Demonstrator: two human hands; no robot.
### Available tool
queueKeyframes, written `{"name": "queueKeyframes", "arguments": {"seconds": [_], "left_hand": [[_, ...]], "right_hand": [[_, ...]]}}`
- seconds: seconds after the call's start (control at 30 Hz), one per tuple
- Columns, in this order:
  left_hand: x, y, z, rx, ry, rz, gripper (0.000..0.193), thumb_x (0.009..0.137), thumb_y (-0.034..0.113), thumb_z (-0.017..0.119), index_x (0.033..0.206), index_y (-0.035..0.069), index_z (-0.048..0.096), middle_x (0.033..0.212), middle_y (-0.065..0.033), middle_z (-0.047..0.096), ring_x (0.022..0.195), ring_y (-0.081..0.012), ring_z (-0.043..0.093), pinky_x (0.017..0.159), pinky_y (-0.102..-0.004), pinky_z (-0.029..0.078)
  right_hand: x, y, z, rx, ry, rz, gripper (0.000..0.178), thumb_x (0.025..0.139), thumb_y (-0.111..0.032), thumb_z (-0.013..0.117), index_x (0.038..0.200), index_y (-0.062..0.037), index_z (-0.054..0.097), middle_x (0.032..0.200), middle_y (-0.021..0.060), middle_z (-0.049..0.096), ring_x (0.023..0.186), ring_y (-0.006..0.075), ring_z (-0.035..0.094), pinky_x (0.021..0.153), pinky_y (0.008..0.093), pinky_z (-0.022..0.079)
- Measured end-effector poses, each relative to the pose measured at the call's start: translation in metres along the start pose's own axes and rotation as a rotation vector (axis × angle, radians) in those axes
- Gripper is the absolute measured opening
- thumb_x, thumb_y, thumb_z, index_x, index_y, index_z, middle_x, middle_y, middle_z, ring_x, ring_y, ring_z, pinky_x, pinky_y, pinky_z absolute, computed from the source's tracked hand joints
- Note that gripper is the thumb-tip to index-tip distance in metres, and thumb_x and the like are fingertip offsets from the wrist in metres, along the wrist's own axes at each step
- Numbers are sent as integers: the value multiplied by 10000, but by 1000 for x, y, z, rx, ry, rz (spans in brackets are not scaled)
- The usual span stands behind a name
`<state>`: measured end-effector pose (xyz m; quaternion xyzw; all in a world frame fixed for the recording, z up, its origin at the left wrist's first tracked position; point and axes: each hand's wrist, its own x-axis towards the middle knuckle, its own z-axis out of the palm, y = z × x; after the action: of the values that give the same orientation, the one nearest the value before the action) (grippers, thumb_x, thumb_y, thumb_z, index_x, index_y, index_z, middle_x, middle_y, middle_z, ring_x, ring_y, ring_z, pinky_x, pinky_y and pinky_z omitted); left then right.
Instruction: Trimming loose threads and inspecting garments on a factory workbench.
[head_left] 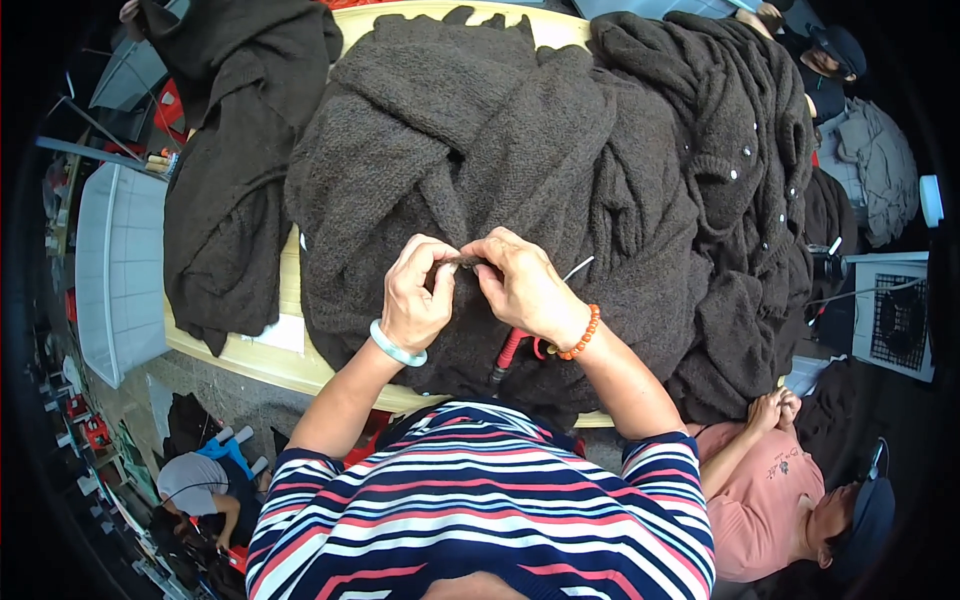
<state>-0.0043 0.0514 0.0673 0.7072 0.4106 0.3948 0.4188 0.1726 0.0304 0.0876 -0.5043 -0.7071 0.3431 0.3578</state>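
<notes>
A large dark brown knit garment [490, 130] lies heaped in front of me. At its near part my left hand [415, 290], with a pale green bangle on the wrist, pinches a small fold of the knit between thumb and fingertips. My right hand [525, 285], wearing an orange bead bracelet, grips the same fold close beside it; the fingertips nearly meet. A thin whitish rod [578, 267] sticks out past my right hand; whether the hand holds it I cannot tell. Below that hand, a red-handled tool [511, 348] lies on the knit, partly hidden.
More brown knits lie at the left [230, 200], and buttoned ones [740, 150] at the right. The pale wooden table's edge [240, 355] shows at the left. A person in a pink shirt [750, 490] sits close at the lower right; others are farther off. A white crate [895, 315] stands at the right.
</notes>
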Motion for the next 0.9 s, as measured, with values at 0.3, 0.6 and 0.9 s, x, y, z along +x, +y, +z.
{"name": "queueKeyframes", "arguments": {"seconds": [0.3,0.6,0.9], "left_hand": [[3,-5,4,268,97,190,139,807,-102,568,915,-21,600,860,-132,594,725,-231,610,632,-300,488],[1,-4,-2,-109,-6,-225,74,895,-75,558,916,-35,617,879,-12,578,747,-41,544,642,-183,439],[10,1,-19,70,-173,17,131,823,-99,569,909,-16,622,862,-60,584,693,-97,550,630,-216,449]], "right_hand": [[-8,3,19,-59,142,21,221,820,85,576,1033,56,625,894,181,594,835,361,635,733,390,524],[-6,7,18,94,113,140,209,824,42,618,1026,37,674,873,152,621,760,250,646,697,319,514],[-2,8,0,189,0,175,143,801,30,640,932,45,696,820,119,631,700,193,639,638,286,496]]}}
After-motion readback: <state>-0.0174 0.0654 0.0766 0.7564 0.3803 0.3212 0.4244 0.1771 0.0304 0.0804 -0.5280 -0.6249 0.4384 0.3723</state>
